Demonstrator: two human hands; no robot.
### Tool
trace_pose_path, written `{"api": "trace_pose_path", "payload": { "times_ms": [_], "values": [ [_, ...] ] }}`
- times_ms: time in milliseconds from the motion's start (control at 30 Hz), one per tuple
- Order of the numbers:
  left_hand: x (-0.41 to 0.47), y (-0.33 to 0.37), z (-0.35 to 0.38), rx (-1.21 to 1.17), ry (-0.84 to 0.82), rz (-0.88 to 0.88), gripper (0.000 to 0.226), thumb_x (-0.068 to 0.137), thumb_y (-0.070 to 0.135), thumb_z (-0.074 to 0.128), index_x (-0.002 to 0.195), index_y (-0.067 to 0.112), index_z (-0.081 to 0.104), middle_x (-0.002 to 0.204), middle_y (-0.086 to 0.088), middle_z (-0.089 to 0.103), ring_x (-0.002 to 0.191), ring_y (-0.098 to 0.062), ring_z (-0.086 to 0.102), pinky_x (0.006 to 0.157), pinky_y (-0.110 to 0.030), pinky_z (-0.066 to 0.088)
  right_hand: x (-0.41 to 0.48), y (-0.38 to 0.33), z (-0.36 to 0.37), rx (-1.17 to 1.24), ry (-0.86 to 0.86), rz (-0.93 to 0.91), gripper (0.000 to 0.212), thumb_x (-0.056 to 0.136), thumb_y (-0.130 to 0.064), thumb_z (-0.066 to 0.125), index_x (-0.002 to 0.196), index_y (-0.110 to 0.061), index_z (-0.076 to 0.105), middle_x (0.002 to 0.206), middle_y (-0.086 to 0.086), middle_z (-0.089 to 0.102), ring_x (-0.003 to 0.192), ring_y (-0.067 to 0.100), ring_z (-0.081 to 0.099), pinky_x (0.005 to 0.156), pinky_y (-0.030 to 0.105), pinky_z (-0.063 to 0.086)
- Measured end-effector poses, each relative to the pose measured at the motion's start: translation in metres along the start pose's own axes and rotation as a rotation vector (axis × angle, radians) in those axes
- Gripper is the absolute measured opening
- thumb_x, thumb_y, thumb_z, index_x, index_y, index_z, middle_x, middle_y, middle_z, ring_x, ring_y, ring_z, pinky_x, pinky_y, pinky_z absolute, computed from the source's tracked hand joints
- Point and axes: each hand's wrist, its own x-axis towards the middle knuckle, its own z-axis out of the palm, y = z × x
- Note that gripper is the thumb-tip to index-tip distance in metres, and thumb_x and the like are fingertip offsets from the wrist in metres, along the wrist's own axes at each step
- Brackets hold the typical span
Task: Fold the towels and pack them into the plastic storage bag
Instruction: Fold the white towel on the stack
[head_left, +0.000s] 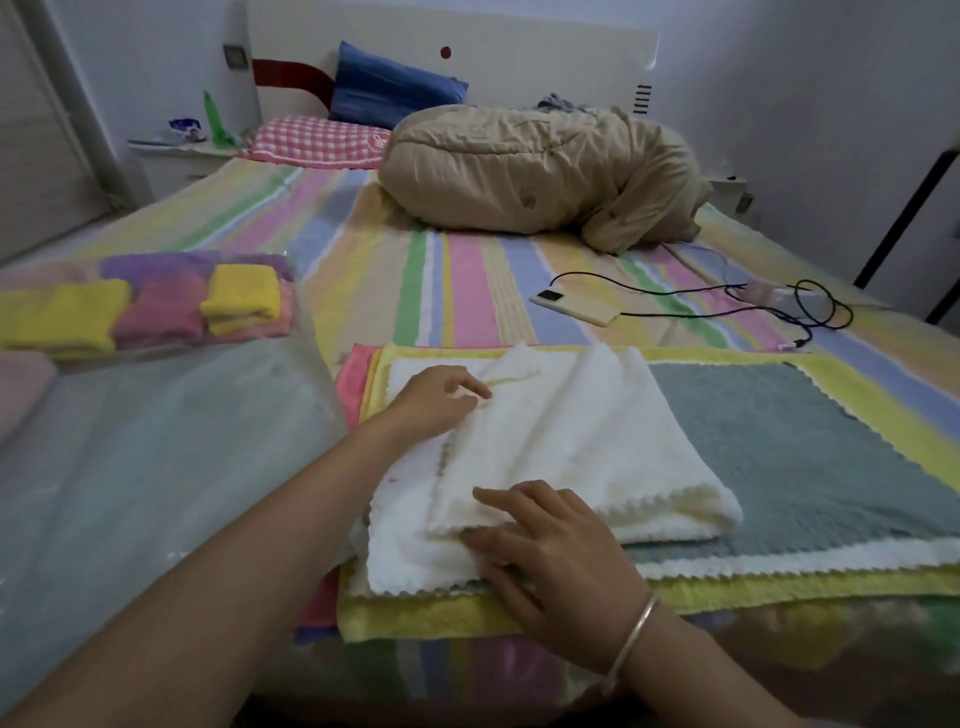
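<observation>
1. Two hands work one towel. The plastic storage bag (171, 441) lies on the left side of the bed (467, 291), with folded towels (156, 306) at its far end, well apart from the fold.
2. The stack of flat towels (810, 467) serves as the folding surface, so leave it undisturbed.
3. The white towel (571, 457) lies half folded on the stack's left part, its upper layer not square with the lower. Line up the scalloped edges before creasing.
4. The right hand (561, 551) presses flat on the near edge, fingers spread. The left hand (436, 397) rests at the far left with fingers curled; I cannot tell whether it pinches the cloth.
5. Smooth outward from the fold.
</observation>
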Motion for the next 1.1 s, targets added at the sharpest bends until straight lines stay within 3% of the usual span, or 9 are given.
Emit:
{"api": "trace_pose_path", "payload": {
  "times_ms": [67,167,233,300,367,500,633,900,1100],
  "values": [
    [0.011,-0.003,0.007,0.020,-0.082,0.030,0.026,0.095,0.020,0.055,0.110,0.033,0.071,0.152,0.012,0.033,0.138,-0.015,0.037,0.094,-0.021,0.035,0.002,-0.002,0.004,-0.019,-0.023,-0.025,0.030,0.084,-0.038,0.053,0.110,-0.030,0.064,0.130,-0.004,0.057,0.104,0.021,0.056,0.077,0.034,0.049],
    [0.023,-0.009,0.016,0.238,-0.065,0.057,0.039,0.095,0.021,0.047,0.127,0.040,0.060,0.156,0.014,0.029,0.143,-0.017,0.024,0.106,-0.029,0.032,0.003,-0.005,0.009,-0.010,-0.048,-0.032,0.038,0.084,-0.038,0.051,0.117,-0.025,0.062,0.135,-0.007,0.054,0.104,0.017,0.055,0.079,0.031,0.049],
    [0.025,-0.008,0.020,0.270,0.001,0.066,0.046,0.096,0.020,0.045,0.139,0.037,0.048,0.148,0.005,0.044,0.135,-0.023,0.037,0.099,-0.030,0.037,0.002,-0.005,0.009,0.017,-0.034,-0.048,0.038,0.084,-0.036,0.051,0.119,-0.023,0.061,0.138,-0.009,0.052,0.104,0.016,0.054,0.080,0.031,0.048],
    [0.025,-0.009,0.018,0.115,0.115,0.011,0.047,0.096,0.018,0.046,0.141,0.029,0.048,0.133,-0.006,0.058,0.114,-0.028,0.056,0.087,-0.029,0.045,0.002,-0.004,0.006,0.046,0.001,-0.082,0.036,0.086,-0.033,0.053,0.120,-0.023,0.061,0.141,-0.011,0.049,0.104,0.016,0.054,0.079,0.030,0.047],
    [0.026,-0.014,0.010,-0.018,0.226,-0.061,0.046,0.094,0.013,0.045,0.138,0.022,0.052,0.135,-0.005,0.058,0.111,-0.027,0.060,0.090,-0.030,0.049,0.002,-0.003,0.003,0.060,0.045,-0.121,0.036,0.086,-0.029,0.054,0.120,-0.022,0.062,0.141,-0.012,0.049,0.102,0.017,0.055,0.077,0.029,0.046],
    [0.021,-0.027,-0.005,-0.042,0.312,-0.178,0.044,0.091,0.009,0.048,0.134,0.016,0.057,0.134,-0.007,0.058,0.109,-0.025,0.061,0.093,-0.029,0.049,0.004,-0.010,0.004,0.057,0.083,-0.187,0.038,0.081,-0.024,0.057,0.118,-0.022,0.064,0.140,-0.013,0.050,0.097,0.018,0.055,0.071,0.030,0.045],
    [0.013,-0.033,-0.011,0.096,0.300,-0.195,0.045,0.092,0.015,0.049,0.135,0.024,0.055,0.135,-0.001,0.058,0.114,-0.022,0.059,0.097,-0.029,0.047,0.009,-0.020,0.008,0.059,0.076,-0.211,0.037,0.081,-0.023,0.054,0.116,-0.022,0.065,0.139,-0.012,0.052,0.094,0.019,0.055,0.067,0.032,0.046],
    [0.007,-0.050,-0.025,0.237,0.268,-0.242,0.055,0.090,0.014,0.050,0.144,0.023,0.044,0.143,-0.003,0.052,0.125,-0.024,0.052,0.104,-0.028,0.040,0.014,-0.031,0.009,0.070,-0.003,-0.211,0.037,0.081,-0.025,0.051,0.116,-0.023,0.064,0.138,-0.012,0.052,0.095,0.017,0.054,0.067,0.031,0.045],
    [0.003,-0.043,-0.023,0.375,0.258,-0.243,0.054,0.093,0.024,0.048,0.146,0.025,0.037,0.152,-0.003,0.037,0.133,-0.025,0.042,0.105,-0.034,0.039,0.010,-0.028,0.001,0.149,0.041,-0.177,0.026,0.073,-0.018,0.054,0.095,-0.023,0.065,0.129,-0.004,0.058,0.107,0.021,0.054,0.075,0.033,0.045]
  ]
}}
